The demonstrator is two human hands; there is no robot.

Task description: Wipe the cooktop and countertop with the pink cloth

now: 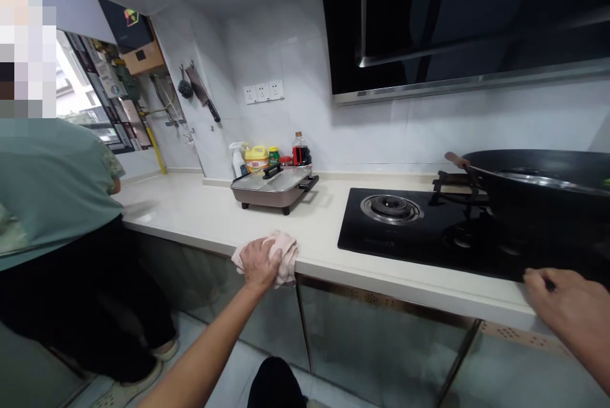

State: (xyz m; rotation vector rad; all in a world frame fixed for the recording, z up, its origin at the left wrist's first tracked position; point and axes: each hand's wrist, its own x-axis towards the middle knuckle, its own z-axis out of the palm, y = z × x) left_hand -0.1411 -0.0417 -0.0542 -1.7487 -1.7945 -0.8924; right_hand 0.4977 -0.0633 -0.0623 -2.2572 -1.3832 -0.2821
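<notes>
Pink cloth (284, 255) sits bunched at the front edge of the pale tabletop (200, 214), and the left hand (260, 263) is right on it, palm pressed down, fingers curled over the near side. The bundle pokes out to the right of that hand, toward the black gas hob (419, 233). Right hand (569, 306) is well apart, loosely curled, holding nothing, fingertips touching the tabletop edge by the wok (543, 189). 1 other person (52, 204) stands at far left.

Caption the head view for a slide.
Left hand presses crumpled pink cloth on cream countertop edge; right hand rests by black glass hob.
</notes>
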